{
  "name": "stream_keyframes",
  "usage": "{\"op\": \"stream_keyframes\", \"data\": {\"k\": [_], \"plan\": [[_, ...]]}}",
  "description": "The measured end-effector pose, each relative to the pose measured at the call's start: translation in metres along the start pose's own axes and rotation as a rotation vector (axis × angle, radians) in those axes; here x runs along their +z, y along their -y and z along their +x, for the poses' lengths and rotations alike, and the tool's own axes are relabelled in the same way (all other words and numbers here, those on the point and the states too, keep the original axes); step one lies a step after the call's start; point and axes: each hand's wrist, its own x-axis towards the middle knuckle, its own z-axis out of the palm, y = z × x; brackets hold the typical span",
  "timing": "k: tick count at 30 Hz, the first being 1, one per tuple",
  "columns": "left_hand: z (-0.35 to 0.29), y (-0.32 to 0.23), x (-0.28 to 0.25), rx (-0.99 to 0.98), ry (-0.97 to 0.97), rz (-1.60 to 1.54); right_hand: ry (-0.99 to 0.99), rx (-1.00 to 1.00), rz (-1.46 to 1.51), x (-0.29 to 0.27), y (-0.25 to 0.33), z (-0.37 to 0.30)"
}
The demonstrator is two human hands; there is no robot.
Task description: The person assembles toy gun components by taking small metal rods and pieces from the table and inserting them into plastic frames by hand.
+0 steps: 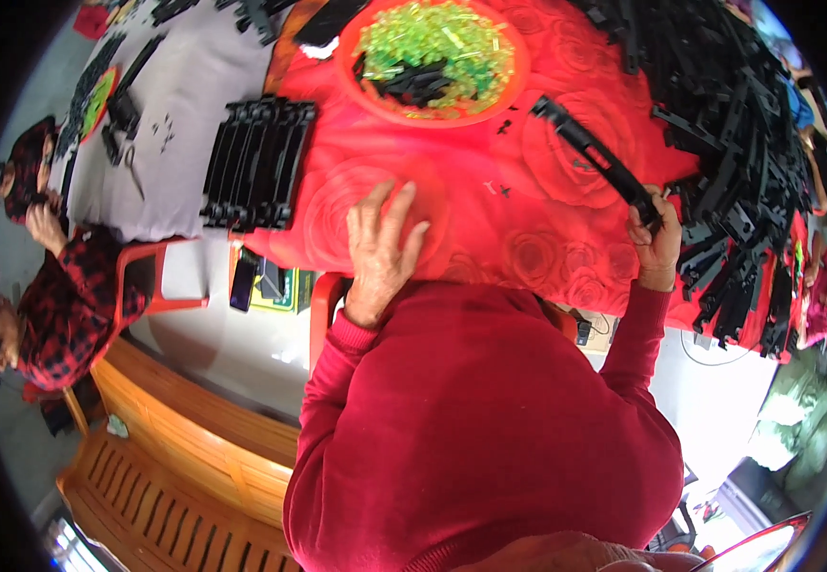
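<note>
Black plastic strip [593, 153] sits in my right hand [656, 238], fingers clenched around its near end; its long axis runs up and to the left over the red tablecloth [490, 219], toward the orange bowl [520, 71]. My left hand [383, 238] lies flat, fingers spread and holding nothing, well apart.

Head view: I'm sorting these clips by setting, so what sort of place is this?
Probably a small hand-assembly workshop, perhaps home-based. A big heap of black plastic strips covers the red tablecloth, a neat stack of strips sits nearby, and an orange tray holds small green parts.
</note>
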Motion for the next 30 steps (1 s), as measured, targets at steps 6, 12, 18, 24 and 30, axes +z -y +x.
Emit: {"op": "stream_keyframes", "data": {"k": [6, 12, 18, 24, 30], "plan": [[0.005, -0.008, -0.016, 0.204, 0.072, 0.165, 0.443, 0.454, -0.061, 0.062, -0.052, 0.029], [-0.026, 0.02, -0.013, 0.057, 0.031, 0.133, 0.603, 0.562, -0.211, 0.122, -0.08, 0.046], [-0.026, 0.036, -0.013, -0.148, -0.023, 0.07, 0.478, -0.197, -0.768, 0.144, -0.074, 0.068], [-0.027, 0.046, -0.005, -0.216, -0.04, 0.126, 0.369, -0.451, -1.176, 0.181, -0.032, 0.084], [-0.032, 0.047, 0.0, -0.254, -0.017, 0.155, 0.827, -0.736, -1.448, 0.225, -0.052, 0.135]]}}
